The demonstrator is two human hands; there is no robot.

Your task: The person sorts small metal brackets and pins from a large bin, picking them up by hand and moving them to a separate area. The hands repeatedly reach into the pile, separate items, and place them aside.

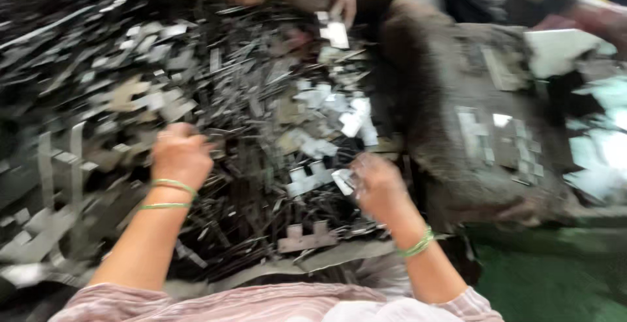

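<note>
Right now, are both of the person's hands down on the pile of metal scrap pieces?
Yes. The left hand and the right hand both rest on the pile of metal scrap pieces, the right one touching a small bright piece.

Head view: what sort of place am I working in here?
Probably a metal scrap-sorting workshop: a huge pile of thin metal strips, flat stamped pieces, and another person's hand working the same pile.

- A large heap of thin metal scrap pieces (215, 100) covers the dark surface beneath, strips and flat stamped plates tangled together.
- A dark grey sack (470, 132) lies right of the heap, bearing a few flat plates (496, 139).
- Green floor (548, 283) shows at lower right.
</note>
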